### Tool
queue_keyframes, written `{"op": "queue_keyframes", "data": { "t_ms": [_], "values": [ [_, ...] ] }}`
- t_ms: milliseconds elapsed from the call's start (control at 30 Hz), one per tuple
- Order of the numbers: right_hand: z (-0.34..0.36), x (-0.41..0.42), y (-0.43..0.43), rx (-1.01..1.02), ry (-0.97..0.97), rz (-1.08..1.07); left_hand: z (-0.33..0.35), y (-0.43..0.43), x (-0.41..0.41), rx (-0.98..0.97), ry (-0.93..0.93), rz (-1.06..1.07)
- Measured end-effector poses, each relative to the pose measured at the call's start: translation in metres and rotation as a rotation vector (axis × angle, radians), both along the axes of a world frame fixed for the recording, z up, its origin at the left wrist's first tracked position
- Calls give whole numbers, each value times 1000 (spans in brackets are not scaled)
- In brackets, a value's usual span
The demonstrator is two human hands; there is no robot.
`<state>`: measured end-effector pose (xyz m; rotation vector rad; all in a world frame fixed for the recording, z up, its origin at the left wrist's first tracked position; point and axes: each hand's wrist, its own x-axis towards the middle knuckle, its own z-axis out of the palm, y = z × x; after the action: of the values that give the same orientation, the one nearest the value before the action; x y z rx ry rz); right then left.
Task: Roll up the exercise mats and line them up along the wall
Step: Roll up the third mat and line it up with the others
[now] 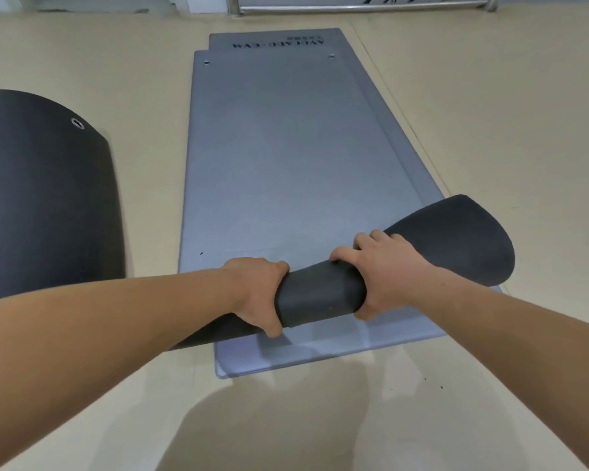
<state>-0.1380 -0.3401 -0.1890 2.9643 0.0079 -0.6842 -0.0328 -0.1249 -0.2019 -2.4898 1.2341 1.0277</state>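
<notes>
The roll (320, 294) is gripped by left hand (259, 294) and right hand (388, 271), fingers curled round it. It is held across the grey mats' (286, 147) near end; a dark mat (41, 198) is seen leftward.

I record a smooth beige floor (490, 113), evenly lit, with a metal rail (354, 9) at the far edge.

The rolled mat (422, 253) is charcoal black. The flat mats (286, 158) are blue-grey with dark lettering. The floor (116, 62) is beige.
</notes>
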Motion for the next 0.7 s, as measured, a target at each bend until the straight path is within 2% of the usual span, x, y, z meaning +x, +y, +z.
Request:
{"op": "queue_keyframes", "data": {
  "t_ms": [100, 233, 333, 433, 533, 633, 700],
  "values": [
    [18, -12, -8, 113, 110, -47, 14, 0, -4, -12, 139, 40],
    [33, -20, -21, 287, 403, -247, 26, -4, -3, 77, 487, 168],
    [21, -19, -27, 372, 586, -352, 20, -3, 0, 96, 559, 193],
    [4, -14, -28, 432, 639, -411, 13, 8, 5, 46, 447, 212],
    [-1, 3, -33, 462, 553, -443, 14, 27, 9, -85, 315, 255],
    [-3, 21, -42, 442, 319, -476, 22, 38, 2, -240, -56, 185],
    [-4, 30, -45, 360, 131, -509, 27, 39, -11, -284, -318, -10]
  ]
}}
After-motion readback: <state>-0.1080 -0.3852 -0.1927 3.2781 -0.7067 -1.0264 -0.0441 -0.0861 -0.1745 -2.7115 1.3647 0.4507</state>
